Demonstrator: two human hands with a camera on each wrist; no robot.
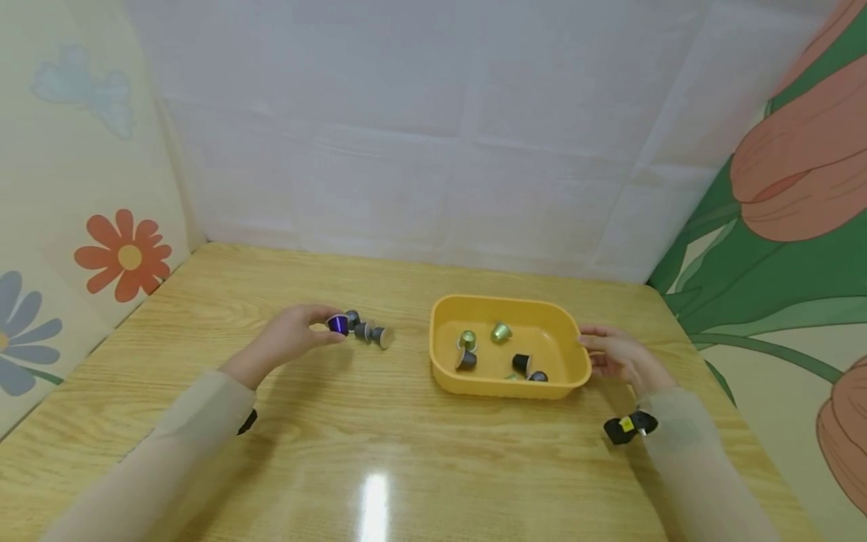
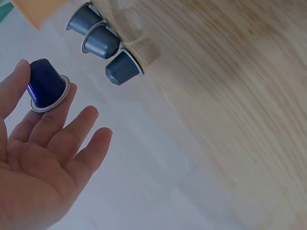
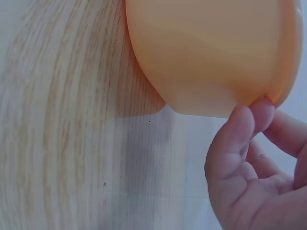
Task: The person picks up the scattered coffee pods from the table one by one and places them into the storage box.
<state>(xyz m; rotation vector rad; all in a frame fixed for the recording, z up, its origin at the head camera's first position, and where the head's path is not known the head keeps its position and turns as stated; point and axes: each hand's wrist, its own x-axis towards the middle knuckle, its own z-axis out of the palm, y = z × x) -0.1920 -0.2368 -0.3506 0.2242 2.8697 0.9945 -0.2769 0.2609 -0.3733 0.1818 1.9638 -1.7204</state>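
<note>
My left hand (image 1: 296, 333) pinches a shiny blue coffee capsule (image 1: 338, 324) between thumb and fingers. The left wrist view shows its silver rim against the fingers, the other fingers spread loosely. Close by, three dark grey coffee capsules (image 2: 100, 41) lie together on the table. On the right, a yellow plastic basket (image 1: 443, 382) contains several green and black capsules, some partly hidden by its front wall. My right hand (image 1: 622, 357) holds the basket's right end by its rim, with fingertips against the outer wall (image 3: 206, 62) in the right wrist view.
Everything stands on a wood-grain table (image 1: 406, 452). A white sheet (image 1: 406, 150) hangs behind it. Panels with printed flowers border the left and right sides. A black wrist strap (image 1: 630, 427) shows at the right sleeve.
</note>
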